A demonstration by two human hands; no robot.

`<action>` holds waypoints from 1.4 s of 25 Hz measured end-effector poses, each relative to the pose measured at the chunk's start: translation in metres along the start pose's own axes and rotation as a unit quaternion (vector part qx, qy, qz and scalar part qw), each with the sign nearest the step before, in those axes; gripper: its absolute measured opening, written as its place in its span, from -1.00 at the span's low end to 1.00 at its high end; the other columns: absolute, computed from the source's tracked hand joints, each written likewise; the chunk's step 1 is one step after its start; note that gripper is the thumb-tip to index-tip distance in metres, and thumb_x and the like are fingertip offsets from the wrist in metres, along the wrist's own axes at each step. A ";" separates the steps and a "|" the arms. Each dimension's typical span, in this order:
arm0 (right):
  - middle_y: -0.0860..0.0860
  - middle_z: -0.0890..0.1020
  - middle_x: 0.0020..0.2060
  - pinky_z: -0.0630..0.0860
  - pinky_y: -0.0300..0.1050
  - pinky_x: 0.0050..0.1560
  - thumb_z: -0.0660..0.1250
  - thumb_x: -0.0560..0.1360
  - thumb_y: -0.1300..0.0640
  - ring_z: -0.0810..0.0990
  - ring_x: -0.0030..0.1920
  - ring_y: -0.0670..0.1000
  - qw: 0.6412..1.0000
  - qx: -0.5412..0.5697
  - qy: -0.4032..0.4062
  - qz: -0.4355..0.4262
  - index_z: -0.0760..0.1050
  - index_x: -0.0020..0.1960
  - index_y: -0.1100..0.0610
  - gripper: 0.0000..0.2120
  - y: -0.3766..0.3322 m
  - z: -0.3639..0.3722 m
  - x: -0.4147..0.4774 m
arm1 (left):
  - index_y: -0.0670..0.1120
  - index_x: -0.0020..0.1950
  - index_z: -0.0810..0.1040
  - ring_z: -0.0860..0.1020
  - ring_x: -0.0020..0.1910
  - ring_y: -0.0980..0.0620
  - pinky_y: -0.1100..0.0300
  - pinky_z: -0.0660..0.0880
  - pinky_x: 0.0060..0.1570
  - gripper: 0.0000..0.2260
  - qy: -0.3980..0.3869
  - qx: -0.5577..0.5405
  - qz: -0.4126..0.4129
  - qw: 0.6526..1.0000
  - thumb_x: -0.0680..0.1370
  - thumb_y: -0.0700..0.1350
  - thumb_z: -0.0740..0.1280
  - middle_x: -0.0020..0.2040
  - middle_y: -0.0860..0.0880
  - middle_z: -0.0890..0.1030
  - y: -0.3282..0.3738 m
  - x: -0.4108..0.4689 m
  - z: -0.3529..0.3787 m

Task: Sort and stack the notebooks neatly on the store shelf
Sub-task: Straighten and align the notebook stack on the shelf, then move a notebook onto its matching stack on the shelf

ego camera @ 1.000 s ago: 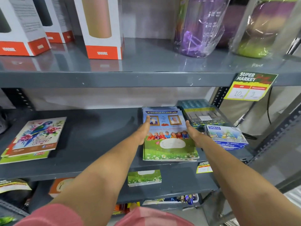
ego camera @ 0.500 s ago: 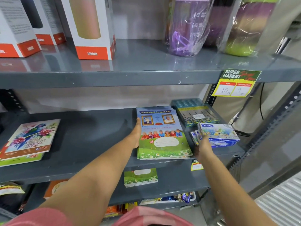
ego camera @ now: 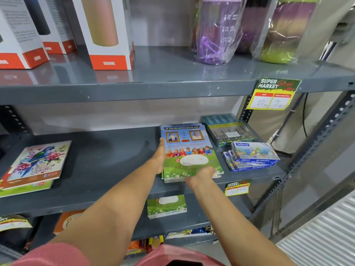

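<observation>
Left hand (ego camera: pixel 158 160) flat against left edge of notebook stack (ego camera: pixel 189 152) on shelf (ego camera: pixel 107 160), not clenched; right hand (ego camera: pixel 199 176) grasps its near edge.

— What colours are showing on the notebook stack (ego camera: pixel 189 152)?
— Blue sky over green grass dotted with white daisies, children in red shirts.
— And the floral notebook (ego camera: pixel 39 163)?
— Pink flowers and a blue-green bird are covering a pale cover.
— The shelf (ego camera: pixel 107 154)?
— Plain dark grey.
— The boxes above?
— The bottle box (ego camera: pixel 109 33) is showing white with an orange-red band; the price tag (ego camera: pixel 273 94) is showing yellow and green.
</observation>
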State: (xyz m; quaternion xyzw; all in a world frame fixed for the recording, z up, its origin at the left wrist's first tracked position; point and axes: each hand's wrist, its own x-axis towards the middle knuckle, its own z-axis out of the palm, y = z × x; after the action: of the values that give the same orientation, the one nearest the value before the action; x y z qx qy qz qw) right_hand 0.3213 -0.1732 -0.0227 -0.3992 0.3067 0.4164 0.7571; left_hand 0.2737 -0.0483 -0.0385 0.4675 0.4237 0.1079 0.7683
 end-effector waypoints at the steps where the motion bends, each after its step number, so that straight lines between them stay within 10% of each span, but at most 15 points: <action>1: 0.13 0.12 0.55 0.03 0.25 0.51 -0.20 0.57 -0.25 0.08 0.54 0.20 1.000 -0.011 -0.009 -0.005 0.07 0.55 0.12 -0.32 0.000 0.004 0.000 | -0.06 0.27 0.57 0.60 0.16 -0.22 -0.15 0.51 0.20 -0.24 0.004 -0.004 0.003 1.000 0.53 0.41 -0.16 0.16 -0.22 0.63 -0.001 0.000 0.000; 7: 0.10 0.28 0.49 0.22 0.22 0.45 -0.02 0.53 -0.33 0.27 0.47 0.21 0.953 -0.281 -0.016 -0.109 0.23 0.49 0.15 -0.28 -0.029 -0.019 -0.008 | 0.02 0.45 0.40 0.43 0.40 -0.16 -0.10 0.29 0.44 -0.23 0.005 0.147 0.014 0.989 0.43 0.49 0.08 0.44 -0.14 0.45 -0.001 -0.016 0.001; 10: 0.20 0.51 0.30 0.44 0.04 0.22 0.27 0.38 -0.38 0.51 0.25 0.18 0.800 -0.539 0.055 -0.258 0.40 0.34 0.28 -0.17 -0.072 -0.039 -0.012 | -0.12 0.57 0.06 0.34 0.46 -0.10 0.10 0.33 0.40 0.01 0.054 0.427 0.067 0.900 0.34 0.30 0.46 0.48 -0.08 0.35 -0.007 -0.028 0.004; 14: 0.08 0.55 0.24 0.50 -0.05 0.22 0.53 -0.01 -0.39 0.53 0.27 0.11 0.489 -0.835 -0.005 -0.253 0.31 0.35 0.24 0.14 -0.093 -0.032 0.016 | -0.21 0.54 -0.37 0.27 0.51 -0.16 0.05 0.37 0.42 0.40 0.080 0.587 0.039 0.805 0.15 0.13 0.65 0.55 -0.19 0.21 -0.022 -0.026 0.015; 18: 0.13 0.55 0.21 0.49 -0.05 0.15 0.58 0.20 -0.19 0.54 0.23 0.13 0.366 -0.882 0.027 -0.295 0.36 0.28 0.24 -0.16 -0.093 -0.025 0.027 | -0.31 0.56 -0.17 0.46 0.37 -0.18 0.08 0.50 0.24 0.26 0.125 0.642 0.079 0.753 0.21 0.04 0.65 0.43 -0.22 0.41 -0.022 -0.026 0.019; 23: 0.14 0.58 0.17 0.51 -0.03 0.13 0.58 0.23 -0.13 0.56 0.20 0.14 0.367 -0.878 0.042 -0.306 0.41 0.23 0.23 -0.27 -0.096 -0.032 0.031 | -0.27 0.41 0.29 0.56 0.23 -0.13 0.11 0.56 0.11 -0.05 0.144 0.641 0.112 0.746 0.18 0.05 0.66 0.27 -0.16 0.53 -0.026 -0.031 0.010; 26: 0.10 0.57 0.18 0.49 -0.06 0.14 0.56 0.24 -0.18 0.54 0.21 0.12 0.391 -0.875 -0.028 -0.284 0.40 0.25 0.21 -0.25 -0.108 -0.031 0.029 | -0.16 0.35 0.42 0.57 0.22 -0.07 0.13 0.56 0.15 -0.15 0.104 0.559 0.083 0.819 0.17 0.10 0.65 0.23 -0.07 0.59 -0.026 -0.028 -0.006; 31: 0.08 0.46 0.39 0.38 0.01 0.36 0.17 0.24 -0.56 0.48 0.34 0.08 0.772 -0.597 -0.156 -0.154 0.30 0.46 0.11 0.01 -0.119 -0.033 0.035 | -0.02 0.44 0.39 0.40 0.43 -0.10 -0.07 0.24 0.47 -0.13 0.051 0.182 0.024 0.982 0.27 0.43 0.39 0.45 -0.03 0.44 -0.022 -0.022 -0.018; 33: 0.11 0.34 0.47 0.22 0.10 0.47 -0.12 0.40 -0.51 0.32 0.46 0.12 0.835 -0.517 -0.141 -0.123 0.17 0.53 0.06 -0.10 -0.105 -0.026 0.039 | 0.04 0.42 0.42 0.42 0.41 -0.14 -0.14 0.24 0.46 -0.28 0.041 0.094 0.020 0.995 0.40 0.45 0.20 0.43 -0.07 0.47 -0.027 -0.013 -0.008; 35: 0.10 0.11 0.56 -0.02 0.12 0.53 -0.22 0.50 -0.41 0.07 0.55 0.12 0.798 -0.576 -0.085 -0.153 -0.01 0.57 0.06 -0.21 -0.095 -0.021 0.040 | 0.14 0.45 0.34 0.40 0.42 -0.13 -0.20 0.24 0.44 -0.12 0.063 0.081 0.009 0.995 0.25 0.58 0.14 0.45 -0.04 0.43 -0.031 -0.008 -0.001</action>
State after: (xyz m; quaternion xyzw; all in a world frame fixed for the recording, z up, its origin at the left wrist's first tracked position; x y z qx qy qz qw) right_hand 0.4201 -0.2077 -0.0320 -0.7666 -0.1204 0.4268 0.4644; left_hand 0.2611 -0.0692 -0.0597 0.5247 0.4743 0.1094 0.6984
